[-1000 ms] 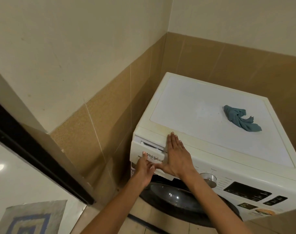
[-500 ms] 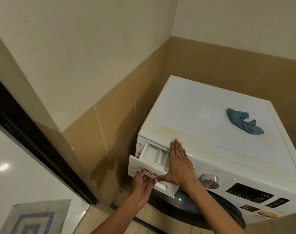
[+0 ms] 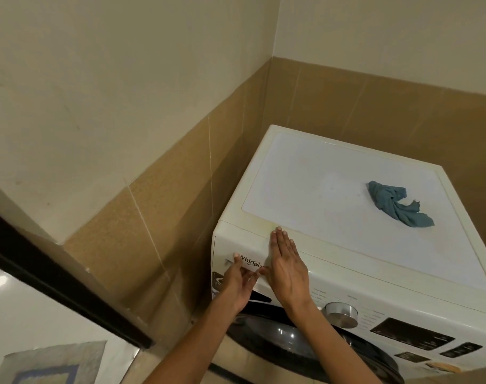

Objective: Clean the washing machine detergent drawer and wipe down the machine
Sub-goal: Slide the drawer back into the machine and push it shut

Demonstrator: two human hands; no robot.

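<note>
1. Your right hand [image 3: 287, 270] lies flat against the front of the washing machine [image 3: 333, 173], just right of the detergent drawer [image 3: 241, 246]. Its fingers are straight and together, with the tips at the top front edge.
2. Your left hand [image 3: 237, 284] is on the drawer front, thumb raised beside the brand lettering. The fingers reach toward the drawer's lower edge (I cannot tell whether they hook under it or only press on it).
3. The drawer sits at the upper left corner of the front panel, flush with the panel.
4. A crumpled blue-green cloth [image 3: 397, 207] lies on the machine's top, toward the right and well apart from both hands.
5. To the right of your right forearm you have the silver dial [image 3: 341, 314], then the dark display [image 3: 412, 333]; the round door [image 3: 291, 342] is below your arms.
6. The machine stands in a tiled corner, and a patterned mat [image 3: 53, 364] lies on the floor at lower left.
</note>
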